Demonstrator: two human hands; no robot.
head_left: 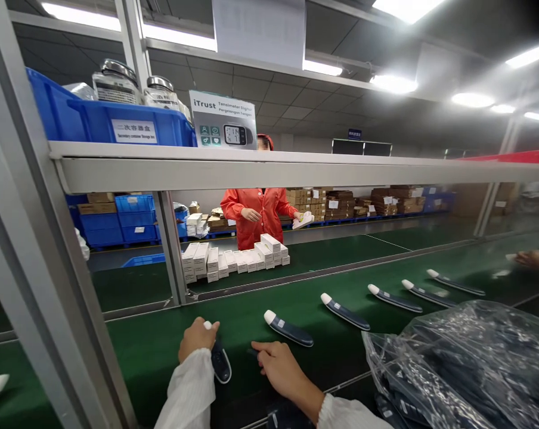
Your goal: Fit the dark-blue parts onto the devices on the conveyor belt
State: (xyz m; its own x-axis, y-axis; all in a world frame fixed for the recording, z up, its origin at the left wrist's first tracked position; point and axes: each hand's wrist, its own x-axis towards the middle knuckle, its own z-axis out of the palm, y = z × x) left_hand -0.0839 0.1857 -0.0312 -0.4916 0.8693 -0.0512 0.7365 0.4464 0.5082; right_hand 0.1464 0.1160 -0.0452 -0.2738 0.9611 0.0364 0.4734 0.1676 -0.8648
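My left hand is closed round a dark blue handheld device with a white tip, held above the green conveyor belt. The device tilts with its rounded dark end toward me. To its right is my right hand, index finger stretched left, the other fingers curled. A small dark piece shows between its index finger and thumb; its kind I cannot make out. Just beyond that hand lies another white-tipped device on the belt.
Several similar devices lie spaced along the belt to the right. A clear plastic bag of dark parts is at the near right. A metal post and a white shelf frame the view. Beyond white boxes stands a person in red.
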